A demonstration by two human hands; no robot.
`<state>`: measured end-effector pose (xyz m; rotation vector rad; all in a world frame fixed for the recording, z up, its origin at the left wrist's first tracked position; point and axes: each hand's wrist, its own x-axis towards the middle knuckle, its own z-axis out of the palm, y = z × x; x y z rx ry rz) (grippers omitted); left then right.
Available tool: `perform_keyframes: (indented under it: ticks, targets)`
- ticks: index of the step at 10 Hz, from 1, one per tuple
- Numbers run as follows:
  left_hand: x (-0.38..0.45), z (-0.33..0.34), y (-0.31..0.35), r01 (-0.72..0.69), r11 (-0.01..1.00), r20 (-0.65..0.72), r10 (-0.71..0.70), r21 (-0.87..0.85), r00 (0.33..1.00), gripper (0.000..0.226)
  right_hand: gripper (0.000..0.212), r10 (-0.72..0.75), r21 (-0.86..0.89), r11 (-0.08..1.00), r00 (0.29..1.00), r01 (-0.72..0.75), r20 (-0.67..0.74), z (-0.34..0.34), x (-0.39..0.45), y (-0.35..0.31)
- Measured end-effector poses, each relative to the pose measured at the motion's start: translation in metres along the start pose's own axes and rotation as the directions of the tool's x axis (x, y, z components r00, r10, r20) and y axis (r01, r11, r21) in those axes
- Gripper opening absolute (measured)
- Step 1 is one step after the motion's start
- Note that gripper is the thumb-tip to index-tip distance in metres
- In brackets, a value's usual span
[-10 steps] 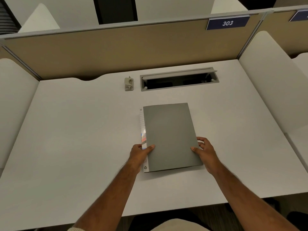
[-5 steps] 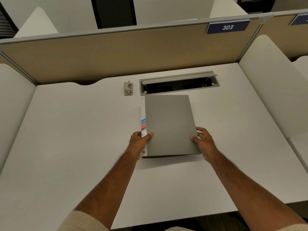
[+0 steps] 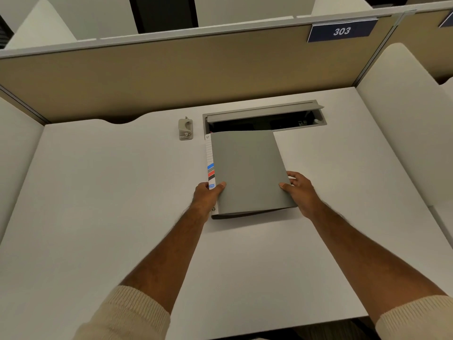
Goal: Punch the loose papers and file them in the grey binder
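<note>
Left hand (image 3: 208,196): grips the near left corner of the flat grey plastic binder (image 3: 247,171) at its spine, thumb curled over the top cover, fingers hidden beneath.
Right hand (image 3: 297,191): holds the near right edge of the binder, thumb pressed on the cover, fingers curled round the edge from below and beside it.
Grey binder: closed, at the middle of the white surface (image 3: 98,192); its far edge overlaps the near rim of the recessed cable tray, and whether that end rests there or is held just above it cannot be told. The near edge shows a dark gap between the covers.
Spine label (image 3: 210,165): a white strip along the left side of the binder, with ruled lines at the far end and blue, grey, red and black diagonal bands nearer the left hand.
Beige hole punch (image 3: 185,128): small, of metal and plastic, standing on the surface just left of the cable tray and near the far left corner of the binder, apart from it.
Cable tray (image 3: 264,116): long grey recess at the back of the surface, lid raised, interior dark.
Partition (image 3: 171,67): tan panel behind the surface, bearing a dark blue plate (image 3: 342,31) marked 303.
Sleeves (image 3: 127,315): cream ribbed knit, pushed back on both forearms.
</note>
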<state>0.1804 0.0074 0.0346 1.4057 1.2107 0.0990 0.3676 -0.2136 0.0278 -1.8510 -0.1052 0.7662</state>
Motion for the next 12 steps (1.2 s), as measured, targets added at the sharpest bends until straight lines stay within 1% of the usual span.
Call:
perform_keyframes:
  ticks: [3,6,8,10,11,12]
  targets:
    - [0.004,0.002,0.005,0.009,1.000,-0.013,-0.009,0.021,1.000,0.051,0.044,0.002,-0.075,0.997,1.000,0.000,0.017,0.003,0.007,-0.002]
    - [0.007,0.003,0.003,-0.002,1.000,-0.005,0.002,0.024,1.000,0.049,0.043,-0.015,-0.137,0.990,1.000,0.016,0.013,0.004,0.005,-0.011]
    - [0.005,0.005,0.002,-0.011,0.996,-0.015,0.012,0.093,1.000,0.048,0.040,-0.018,-0.296,0.955,0.999,0.030,0.042,0.001,0.008,-0.023]
    - [0.006,0.004,0.003,-0.020,0.993,-0.013,0.022,0.118,1.000,0.048,0.064,0.047,-0.250,0.967,0.999,-0.040,0.020,0.006,0.009,-0.011]
    - [0.001,0.002,0.008,-0.042,0.991,-0.014,0.044,0.123,0.999,0.049,0.074,0.048,-0.237,0.970,0.999,-0.049,-0.007,0.010,0.004,-0.012]
    - [0.000,0.001,0.003,-0.055,0.987,-0.015,0.058,0.152,0.998,0.052,0.075,-0.070,-0.338,0.940,0.995,0.042,-0.071,0.014,-0.007,-0.003]
